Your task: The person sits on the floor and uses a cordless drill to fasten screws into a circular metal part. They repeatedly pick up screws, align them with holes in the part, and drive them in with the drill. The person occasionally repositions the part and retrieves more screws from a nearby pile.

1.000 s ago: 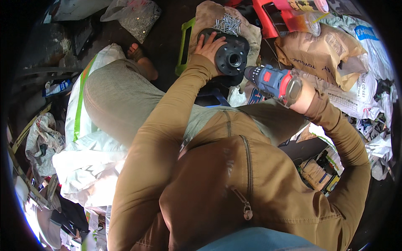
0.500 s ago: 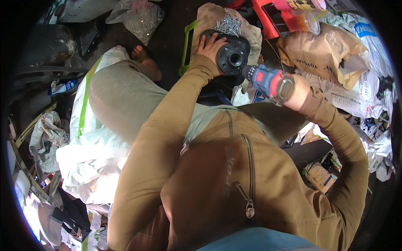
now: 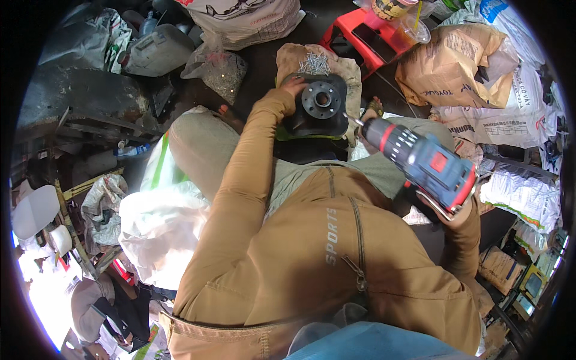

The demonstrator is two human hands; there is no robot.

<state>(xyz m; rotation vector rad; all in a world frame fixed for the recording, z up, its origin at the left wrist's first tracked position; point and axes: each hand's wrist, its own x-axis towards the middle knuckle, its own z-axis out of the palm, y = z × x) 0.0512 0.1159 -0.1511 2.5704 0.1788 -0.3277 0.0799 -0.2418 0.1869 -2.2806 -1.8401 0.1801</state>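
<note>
A black square base with a round flanged hub (image 3: 321,99) stands between my legs on a tan sack. Small bolts ring the hub's centre hole. My left hand (image 3: 292,87) is at the base's far left edge, its fingers curled against it and partly hidden. Just beyond, loose silver screws (image 3: 315,63) lie in a pile on the sack (image 3: 289,57). To the right, my right hand (image 3: 463,217) grips a blue, black and red cordless drill (image 3: 423,157), mostly hidden behind its body. The drill's bit points up and left, apart from the hub.
A red stool (image 3: 348,27) at the far right carries a phone (image 3: 373,42) and drink cups (image 3: 414,30). Beside it is a brown paper sack (image 3: 450,66). A clear bag of small metal pieces (image 3: 223,75) and a grey jerrycan (image 3: 157,51) stand far left.
The drill has come away from the hub, moving right and toward me in my right hand. My left hand has slid off the hub to the base's far left edge. The view has shifted.
</note>
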